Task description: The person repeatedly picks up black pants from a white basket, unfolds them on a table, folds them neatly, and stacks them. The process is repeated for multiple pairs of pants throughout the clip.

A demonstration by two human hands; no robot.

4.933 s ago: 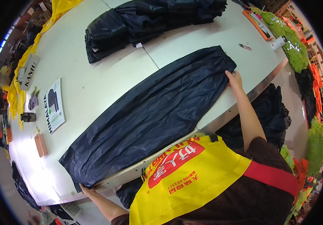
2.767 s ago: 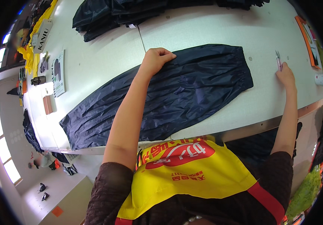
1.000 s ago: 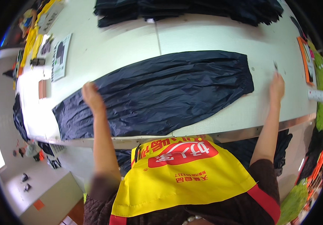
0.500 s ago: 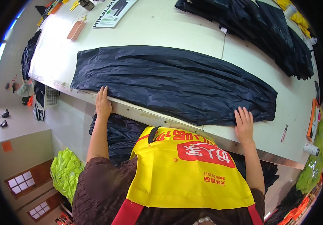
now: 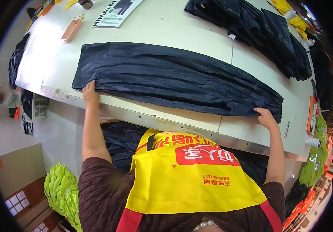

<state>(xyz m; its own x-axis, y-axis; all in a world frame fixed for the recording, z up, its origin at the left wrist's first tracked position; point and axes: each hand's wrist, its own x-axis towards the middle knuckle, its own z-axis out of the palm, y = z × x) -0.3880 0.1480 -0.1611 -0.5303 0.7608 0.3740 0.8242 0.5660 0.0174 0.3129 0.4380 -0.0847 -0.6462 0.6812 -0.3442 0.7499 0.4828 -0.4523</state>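
A long dark navy trouser leg [image 5: 166, 73] of thin, creased fabric lies across the white table, wide at the left and narrowing to a gathered cuff at the right. My left hand [image 5: 91, 94] grips its near edge close to the wide left end, thumb tucked out of sight. At the other end, my right hand [image 5: 266, 117] pinches the near edge just before the cuff. Between the two hands the fabric stretches out fairly flat, with lengthwise wrinkles.
A pile of dark garments [image 5: 259, 36] lies at the far right of the table [image 5: 166, 33]. Toward the far left are a printed sheet [image 5: 116, 13] and a shallow orange-brown tray [image 5: 72, 30]. Thread snips [image 5: 287, 130] and a white spool [image 5: 312, 142] sit at the right.
Both hands have gone from lying flat on the fabric to gripping its near edge. That edge has shifted away from the table's front edge, and the left hand has moved farther left.
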